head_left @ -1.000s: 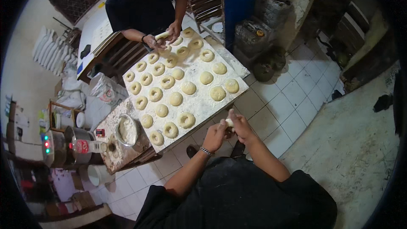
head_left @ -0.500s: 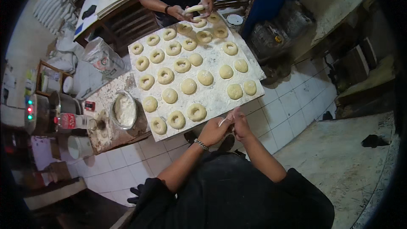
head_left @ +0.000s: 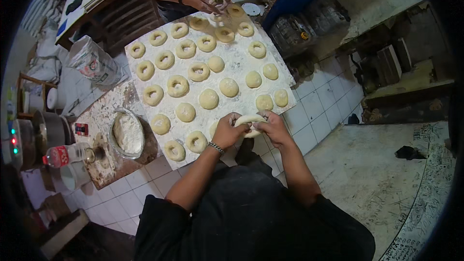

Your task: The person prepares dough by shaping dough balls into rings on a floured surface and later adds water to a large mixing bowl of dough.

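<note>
Both my hands grip a pale dough ring (head_left: 251, 118) just off the near edge of a floured board (head_left: 244, 64). My left hand (head_left: 227, 132) has its fingers curled round the ring's left side. On the other side, my right hand (head_left: 276, 129) closes on it, thumb toward the hole. Rows of shaped dough rings (head_left: 178, 86) cover the board's left and far parts. Several round dough balls (head_left: 228, 87) lie nearer the middle and right. One ring, beside my left hand, is partly hidden by it.
Across the board, a co-worker's hands (head_left: 203, 1) hold a small dough piece. A metal bowl of flour (head_left: 128, 134) stands left of the board, near a plastic bottle (head_left: 62, 155) and a flour sack (head_left: 96, 63). A worn slab (head_left: 357, 164) lies to the right.
My hands have moved apart and slightly left and up, and the dough ring now shows stretched between them. The co-worker's hands have brought their dough to a different angle. The whole view has shifted.
</note>
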Motion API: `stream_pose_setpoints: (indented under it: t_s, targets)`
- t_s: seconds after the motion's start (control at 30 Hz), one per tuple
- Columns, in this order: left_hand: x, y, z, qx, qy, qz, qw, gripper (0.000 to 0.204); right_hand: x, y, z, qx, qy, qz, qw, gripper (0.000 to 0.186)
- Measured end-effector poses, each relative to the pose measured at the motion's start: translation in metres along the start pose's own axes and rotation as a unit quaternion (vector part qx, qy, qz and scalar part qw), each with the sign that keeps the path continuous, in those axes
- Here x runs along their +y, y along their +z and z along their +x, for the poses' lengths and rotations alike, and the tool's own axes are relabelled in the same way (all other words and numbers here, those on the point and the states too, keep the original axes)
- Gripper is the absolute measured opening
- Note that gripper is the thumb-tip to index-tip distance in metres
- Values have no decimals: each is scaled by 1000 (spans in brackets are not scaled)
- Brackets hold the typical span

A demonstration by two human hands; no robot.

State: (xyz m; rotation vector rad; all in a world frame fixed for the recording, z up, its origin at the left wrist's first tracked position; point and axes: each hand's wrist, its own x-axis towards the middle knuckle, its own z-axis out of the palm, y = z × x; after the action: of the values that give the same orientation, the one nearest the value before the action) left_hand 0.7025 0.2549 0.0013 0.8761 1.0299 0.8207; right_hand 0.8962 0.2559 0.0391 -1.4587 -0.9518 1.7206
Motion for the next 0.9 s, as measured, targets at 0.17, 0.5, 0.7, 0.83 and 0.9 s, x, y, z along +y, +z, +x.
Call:
stream_pose_setpoints:
  t_s: [0.17,0.5,0.7,0.83,0.9]
  targets:
    - [11,-6,-3,188,197,388,880,51,39,-61,32,115,-102,-186,971,39]
    - [-14,55,17,100,-14,597,795,29,-11,-106,79,1,-222,-361,906,42]
    - [5,70,14,224,46,548,804,38,-21,-108,91,-129,-197,-558,796,49]
    - [3,73,29,288,19,579,763,47,-45,-121,81,-156,-168,-470,853,39]
    - [5,81,30,297,15,585,755,49,-40,-137,91,-152,-179,-311,921,34]
